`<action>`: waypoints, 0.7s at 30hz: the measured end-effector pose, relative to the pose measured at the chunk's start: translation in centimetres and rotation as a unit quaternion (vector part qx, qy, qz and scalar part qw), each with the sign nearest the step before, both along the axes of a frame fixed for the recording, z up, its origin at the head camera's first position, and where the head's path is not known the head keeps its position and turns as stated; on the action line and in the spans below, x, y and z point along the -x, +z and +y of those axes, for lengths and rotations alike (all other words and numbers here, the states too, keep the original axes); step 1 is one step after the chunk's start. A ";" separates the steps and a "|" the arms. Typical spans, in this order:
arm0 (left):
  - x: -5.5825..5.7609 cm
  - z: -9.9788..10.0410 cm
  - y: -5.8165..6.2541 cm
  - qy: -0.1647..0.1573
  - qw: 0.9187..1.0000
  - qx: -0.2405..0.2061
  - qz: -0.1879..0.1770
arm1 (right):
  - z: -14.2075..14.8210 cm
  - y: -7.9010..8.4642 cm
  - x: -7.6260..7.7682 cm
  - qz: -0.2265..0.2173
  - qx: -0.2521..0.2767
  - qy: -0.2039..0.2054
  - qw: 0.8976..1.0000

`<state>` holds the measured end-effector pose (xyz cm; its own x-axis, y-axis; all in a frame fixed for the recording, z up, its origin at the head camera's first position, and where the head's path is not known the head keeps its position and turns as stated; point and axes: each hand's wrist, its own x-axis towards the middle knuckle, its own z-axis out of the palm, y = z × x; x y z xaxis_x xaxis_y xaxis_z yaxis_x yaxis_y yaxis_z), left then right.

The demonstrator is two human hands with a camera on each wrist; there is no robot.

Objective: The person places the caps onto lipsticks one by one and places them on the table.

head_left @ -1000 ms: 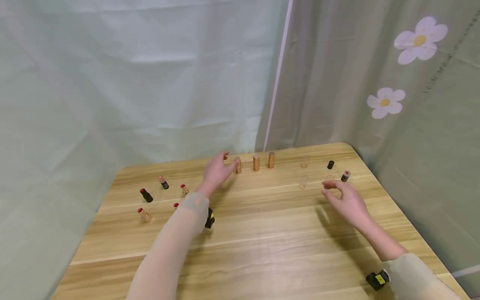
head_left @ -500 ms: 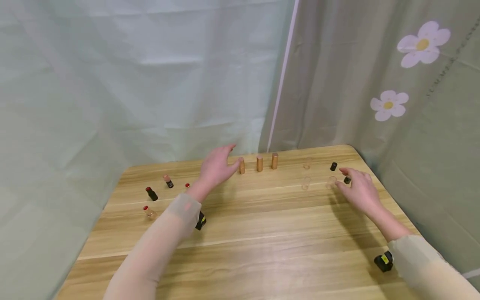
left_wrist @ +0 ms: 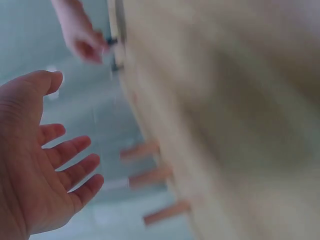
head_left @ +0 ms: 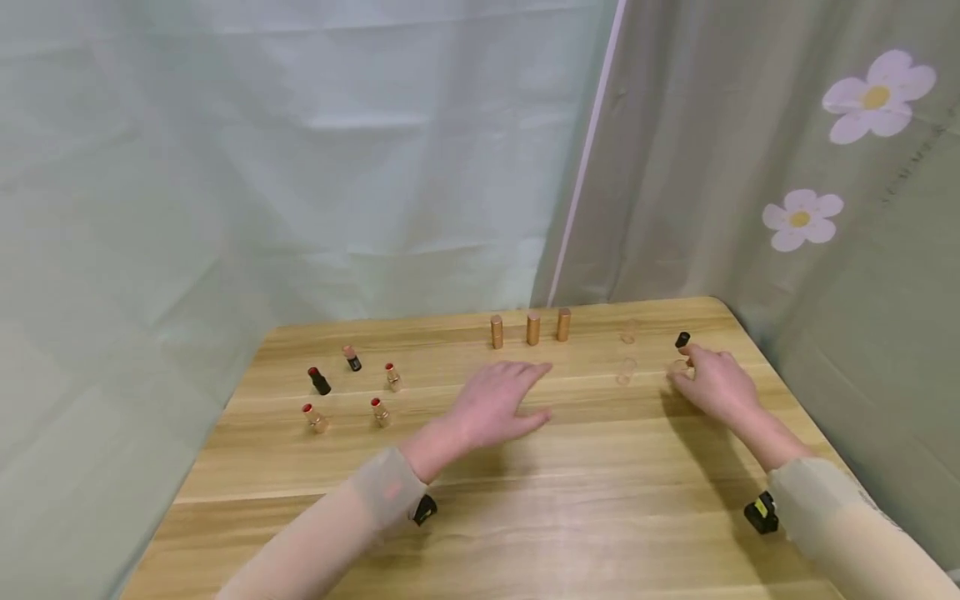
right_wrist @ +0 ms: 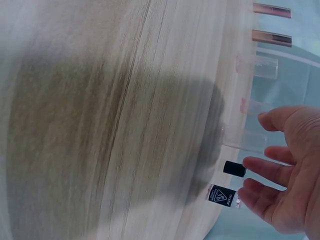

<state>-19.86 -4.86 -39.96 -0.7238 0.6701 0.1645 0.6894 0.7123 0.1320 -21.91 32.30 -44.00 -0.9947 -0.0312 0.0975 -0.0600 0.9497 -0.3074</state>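
My right hand (head_left: 716,385) reaches over the right side of the table, its thumb and fingers spread around a clear cap (right_wrist: 243,139). In the right wrist view its fingertips lie close to a small black cap (right_wrist: 234,168) and a black-labelled tube (right_wrist: 221,195); that tube is hidden behind the hand in the head view. My left hand (head_left: 502,404) is over the middle of the table with fingers extended, holding nothing. Beyond it stand a rose-gold tube (head_left: 497,332), a second rose-gold tube (head_left: 533,329) and a third rose-gold tube (head_left: 563,325).
Several uncapped lipsticks stand at the left, among them a black lipstick (head_left: 320,382) and a gold lipstick (head_left: 381,413). Two more clear caps, one a clear cap (head_left: 627,372), stand left of my right hand. A curtain (head_left: 420,167) hangs behind the table (head_left: 585,517).
My left hand has drawn back from the leftmost rose-gold tube towards the middle of the table. My right hand has moved forward to the clear cap, covering the black-labelled tube. The head view has shifted slightly.
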 end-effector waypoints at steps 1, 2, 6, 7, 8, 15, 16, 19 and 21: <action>-0.8 0.4 -0.5 -0.011 1.000 0.005 -0.001 | 0.1 -0.1 0.0 -0.004 -0.004 -0.001 1.000; -1.6 0.8 -1.1 -0.020 1.000 0.011 -0.001 | 0.1 -0.1 0.0 -0.007 -0.005 -0.002 1.000; -3.9 2.1 -3.0 -0.044 0.999 0.025 -0.003 | 0.3 -0.2 0.0 -0.014 -0.012 -0.009 1.000; -4.3 2.3 -3.4 -0.048 0.998 0.027 -0.003 | 0.3 -0.3 0.0 -0.016 -0.013 -0.012 1.000; -4.6 2.5 -3.7 -0.051 0.998 0.027 -0.003 | 0.2 -0.3 0.0 -0.019 -0.012 -0.016 1.000; -5.5 3.6 -5.0 -0.059 0.998 0.017 -0.015 | 0.0 -0.1 0.5 -0.036 -0.021 -0.027 0.999; -5.6 3.7 -5.1 -0.062 0.998 0.015 -0.014 | -0.1 -0.1 0.5 -0.038 -0.022 -0.025 0.999; -5.8 4.1 -5.1 -0.070 0.997 0.009 -0.011 | -0.1 -0.1 0.5 -0.036 -0.026 -0.019 0.999; -6.0 4.3 -5.1 -0.071 0.997 0.006 -0.013 | -0.1 0.0 0.4 -0.031 -0.027 -0.014 0.999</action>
<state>-13.89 -0.56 -45.09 -0.6255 0.7676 0.1395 0.7798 0.6094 0.1432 -22.28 32.22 -43.99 -0.9994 -0.0061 0.0349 -0.0149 0.9658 -0.2588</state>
